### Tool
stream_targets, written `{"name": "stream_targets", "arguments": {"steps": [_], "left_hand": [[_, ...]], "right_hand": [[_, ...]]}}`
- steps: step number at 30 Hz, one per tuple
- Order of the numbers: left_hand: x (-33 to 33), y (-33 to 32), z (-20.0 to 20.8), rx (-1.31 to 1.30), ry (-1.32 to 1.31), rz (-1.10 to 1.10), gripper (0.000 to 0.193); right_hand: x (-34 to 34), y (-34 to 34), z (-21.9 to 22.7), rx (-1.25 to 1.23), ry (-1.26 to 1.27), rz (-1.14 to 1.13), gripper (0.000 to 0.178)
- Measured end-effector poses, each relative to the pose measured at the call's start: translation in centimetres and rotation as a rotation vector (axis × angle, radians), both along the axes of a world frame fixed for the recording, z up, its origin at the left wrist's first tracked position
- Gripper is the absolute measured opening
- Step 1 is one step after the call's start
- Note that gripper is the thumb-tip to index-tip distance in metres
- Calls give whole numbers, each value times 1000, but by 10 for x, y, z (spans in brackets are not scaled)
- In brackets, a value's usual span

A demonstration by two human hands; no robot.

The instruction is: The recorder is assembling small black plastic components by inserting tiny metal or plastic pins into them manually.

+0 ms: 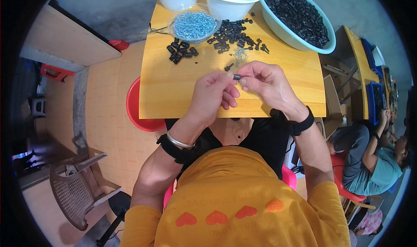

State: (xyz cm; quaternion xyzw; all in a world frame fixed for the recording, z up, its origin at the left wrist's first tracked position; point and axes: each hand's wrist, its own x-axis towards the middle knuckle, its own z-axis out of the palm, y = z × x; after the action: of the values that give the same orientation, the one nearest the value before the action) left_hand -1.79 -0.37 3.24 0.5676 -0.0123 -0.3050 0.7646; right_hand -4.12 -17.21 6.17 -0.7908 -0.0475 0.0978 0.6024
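One short black cylinder [236, 77] is held by the left hand [211, 92] and right hand [268, 82] (both pinching) above the wooden table [167, 90].

Black [184, 45] and pale-blue small parts [194, 23] on a yellow wood-grained table [173, 90]
Beyond the table, white tubs [233, 1] and a pale aqua basin [329, 37]; above its near part, a black piece [236, 77]; left, a red basin [133, 108]; at its near side, a mustard shirt [239, 177] with orange hearts [216, 217]; rightward, a teal shirt [382, 175].
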Motion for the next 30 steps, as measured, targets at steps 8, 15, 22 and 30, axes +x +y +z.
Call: {"name": "stream_targets", "arguments": {"steps": [8,15,22,30], "left_hand": [[-11,4,-7,-393,346,-56,28],[-23,-1,-5,-92,-68,-7,19],[-28,3,-12,73,-264,-169,17],[-25,12,-31,8,-56,-33,11]], "right_hand": [[-16,6,-10,252,-7,-110,14],[-26,0,-8,120,14,-61,11],[-45,7,-18,121,162,-166,11],[-53,-38,-38,-367,-81,-421,8]]}}
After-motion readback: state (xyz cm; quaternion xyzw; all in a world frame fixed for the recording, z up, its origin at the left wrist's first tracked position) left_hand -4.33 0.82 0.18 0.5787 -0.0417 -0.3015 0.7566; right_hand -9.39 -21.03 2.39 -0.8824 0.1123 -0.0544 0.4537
